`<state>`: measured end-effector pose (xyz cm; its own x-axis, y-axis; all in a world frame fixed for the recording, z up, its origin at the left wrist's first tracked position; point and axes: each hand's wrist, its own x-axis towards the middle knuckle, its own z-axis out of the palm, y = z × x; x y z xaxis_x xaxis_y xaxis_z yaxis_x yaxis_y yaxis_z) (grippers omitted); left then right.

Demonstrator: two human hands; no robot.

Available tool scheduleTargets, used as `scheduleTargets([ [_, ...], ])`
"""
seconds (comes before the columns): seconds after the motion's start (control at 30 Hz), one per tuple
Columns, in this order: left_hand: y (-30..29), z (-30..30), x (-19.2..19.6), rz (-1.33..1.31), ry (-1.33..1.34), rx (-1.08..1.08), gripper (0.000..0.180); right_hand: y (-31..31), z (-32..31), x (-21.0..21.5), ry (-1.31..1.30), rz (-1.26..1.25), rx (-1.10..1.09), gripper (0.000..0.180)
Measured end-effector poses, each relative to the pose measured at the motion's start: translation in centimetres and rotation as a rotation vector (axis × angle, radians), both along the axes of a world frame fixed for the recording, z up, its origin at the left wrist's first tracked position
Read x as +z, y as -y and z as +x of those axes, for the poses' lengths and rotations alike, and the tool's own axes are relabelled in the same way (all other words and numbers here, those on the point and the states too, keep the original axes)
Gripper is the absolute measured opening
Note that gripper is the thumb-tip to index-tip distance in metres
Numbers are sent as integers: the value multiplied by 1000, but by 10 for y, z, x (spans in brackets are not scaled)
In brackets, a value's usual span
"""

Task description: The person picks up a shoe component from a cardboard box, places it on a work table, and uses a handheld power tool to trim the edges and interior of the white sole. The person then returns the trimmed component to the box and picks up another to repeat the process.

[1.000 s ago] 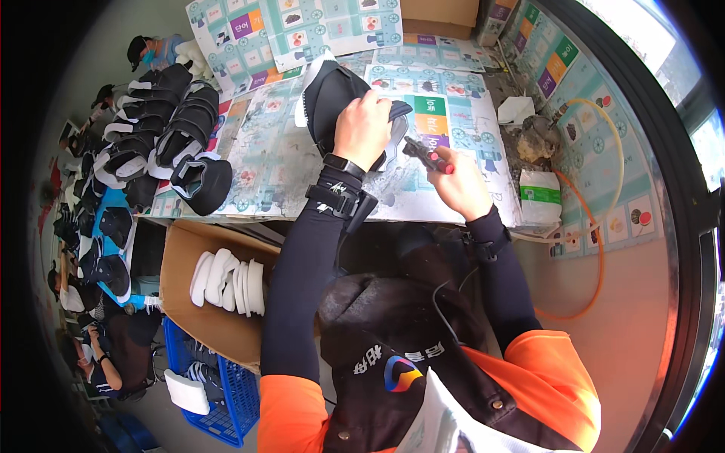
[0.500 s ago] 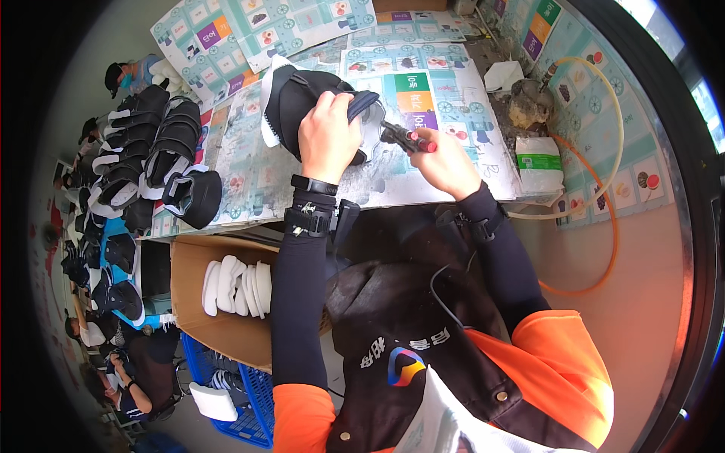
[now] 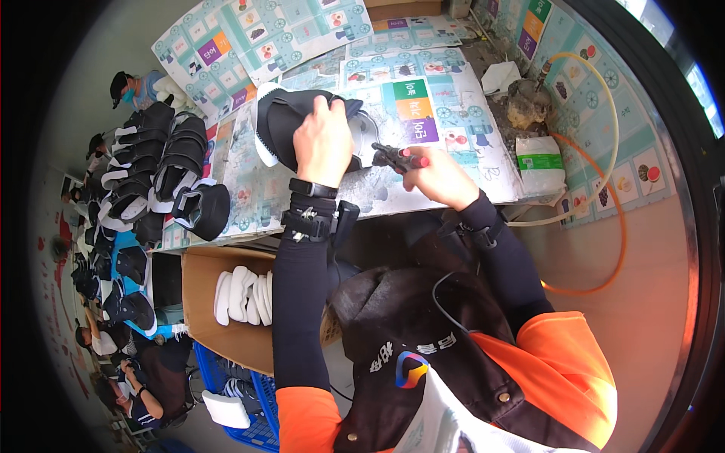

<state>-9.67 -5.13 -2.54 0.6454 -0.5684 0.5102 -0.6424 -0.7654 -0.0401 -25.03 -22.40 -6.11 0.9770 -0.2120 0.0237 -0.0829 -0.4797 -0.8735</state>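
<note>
A black shoe upper (image 3: 279, 127) with a white serrated edge lies on the paper-covered table, its opening turned toward the right. My left hand (image 3: 323, 143) is closed over its top, and the fingertips are partly hidden against the black material. Just right of the upper, my right hand (image 3: 445, 177) grips a small dark spray gun (image 3: 389, 156) with red knobs. The gun's front end points left at the upper's open side, apart from my left hand.
Rows of black shoe uppers (image 3: 143, 162) stand left of the table. Below its edge, a cardboard box (image 3: 204, 281) holds white padded pieces, beside a blue crate (image 3: 264, 400). A yellowish hose (image 3: 621, 113), an orange hose (image 3: 621, 226) and a white-green packet (image 3: 539, 163) are on the right. People sit far left.
My left hand and the shoe upper have shifted slightly left. The spray gun in my right hand has moved a little left and nearer to me.
</note>
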Motion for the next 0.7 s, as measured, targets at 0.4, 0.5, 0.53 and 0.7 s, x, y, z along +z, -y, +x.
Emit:
scheduleTargets([
  [0.4, -4, -19, -49, -278, 44, 44, 50, 18, -15, 10, -26, 169, -46, 23],
  [0.5, 3, -40, -58, -410, 8, -14, 38, 23, -10, 0, 43, -8, -97, 24],
  [0.53, 4, -45, -56, -485, -47, 0, 33, 23, -3, -6, 86, -41, -139, 26],
  [0.7, -3, -50, -56, -533, -124, -2, 28, 22, 10, -11, -7, 122, -135, 34],
])
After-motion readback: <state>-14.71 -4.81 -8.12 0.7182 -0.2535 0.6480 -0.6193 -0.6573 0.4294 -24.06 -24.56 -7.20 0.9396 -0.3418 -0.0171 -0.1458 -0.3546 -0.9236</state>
